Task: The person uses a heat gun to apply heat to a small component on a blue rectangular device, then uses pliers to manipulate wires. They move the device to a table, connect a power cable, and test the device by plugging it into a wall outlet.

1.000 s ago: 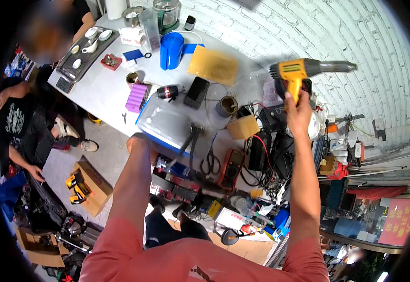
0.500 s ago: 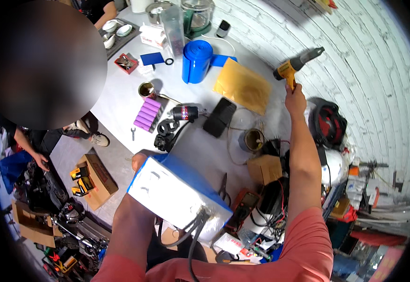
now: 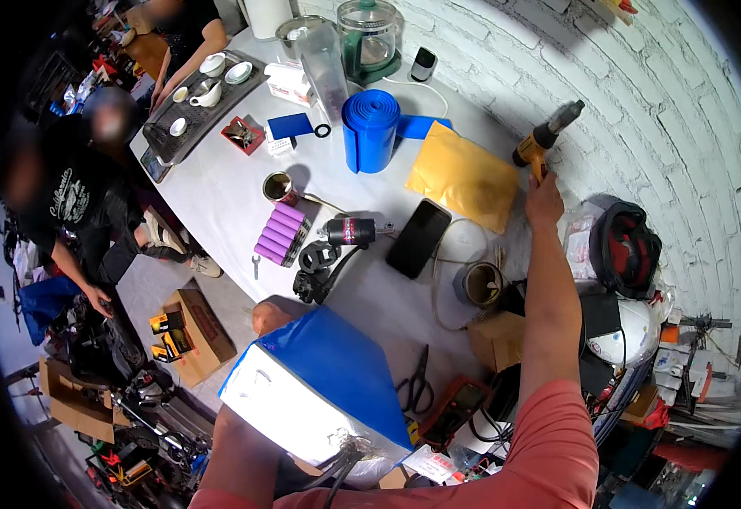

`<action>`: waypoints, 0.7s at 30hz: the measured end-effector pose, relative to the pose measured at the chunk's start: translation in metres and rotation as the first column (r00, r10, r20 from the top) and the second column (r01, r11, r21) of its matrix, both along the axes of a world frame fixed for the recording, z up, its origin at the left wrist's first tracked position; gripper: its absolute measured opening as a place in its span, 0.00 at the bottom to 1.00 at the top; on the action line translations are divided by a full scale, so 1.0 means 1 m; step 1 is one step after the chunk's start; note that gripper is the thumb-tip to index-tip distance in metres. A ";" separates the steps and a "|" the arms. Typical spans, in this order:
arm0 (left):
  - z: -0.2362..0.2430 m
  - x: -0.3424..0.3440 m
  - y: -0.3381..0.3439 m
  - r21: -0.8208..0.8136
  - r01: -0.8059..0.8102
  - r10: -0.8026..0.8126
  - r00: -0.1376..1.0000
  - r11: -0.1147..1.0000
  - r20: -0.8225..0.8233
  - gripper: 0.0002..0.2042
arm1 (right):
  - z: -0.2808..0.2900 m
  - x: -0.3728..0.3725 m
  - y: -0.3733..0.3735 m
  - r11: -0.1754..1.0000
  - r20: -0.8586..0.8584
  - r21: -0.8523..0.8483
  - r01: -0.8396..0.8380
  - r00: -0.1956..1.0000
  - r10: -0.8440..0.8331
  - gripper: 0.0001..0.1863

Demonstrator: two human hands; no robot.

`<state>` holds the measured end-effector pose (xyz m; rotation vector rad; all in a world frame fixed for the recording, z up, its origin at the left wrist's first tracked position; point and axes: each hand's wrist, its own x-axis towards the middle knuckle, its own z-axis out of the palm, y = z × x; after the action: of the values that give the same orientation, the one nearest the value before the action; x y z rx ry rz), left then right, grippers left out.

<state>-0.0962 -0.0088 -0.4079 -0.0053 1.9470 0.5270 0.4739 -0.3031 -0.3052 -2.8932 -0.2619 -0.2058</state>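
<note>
My right hand (image 3: 544,202), at the far right of the table, is closed round the handle of a yellow and black heat gun (image 3: 535,149), its dark nozzle aimed up and away toward the brick wall. In front of my body, my left hand (image 3: 270,317) grips a large box-shaped pack wrapped in blue film (image 3: 328,352). Its end turned toward me shines white, and dark cables (image 3: 347,462) come out of that end's lower corner. Most of my left fingers are hidden behind the pack. The heat gun is well apart from the pack.
On the table (image 3: 226,199) stand a blue film roll (image 3: 372,140), a yellow envelope (image 3: 462,176), a black phone (image 3: 419,238), purple cells (image 3: 281,233), scissors (image 3: 418,383) and an open tin (image 3: 481,282). A black helmet (image 3: 629,252) lies at right. Other people sit at far left.
The pack has tilted, so much more of its blue side shows. My right hand still holds the heat gun, now a little lower in view. The whole view has shifted, uncovering people at left.
</note>
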 end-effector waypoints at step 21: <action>-0.012 0.021 0.030 0.109 0.128 -0.126 0.992 0.986 -0.023 0.18 | 0.099 -0.034 -0.091 0.990 0.091 0.068 -0.126 0.989 0.120 0.33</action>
<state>-0.0751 0.0210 -0.4204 0.1925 1.9169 0.5508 0.4402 -0.3940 -0.2061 -2.7876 -0.4370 -0.3132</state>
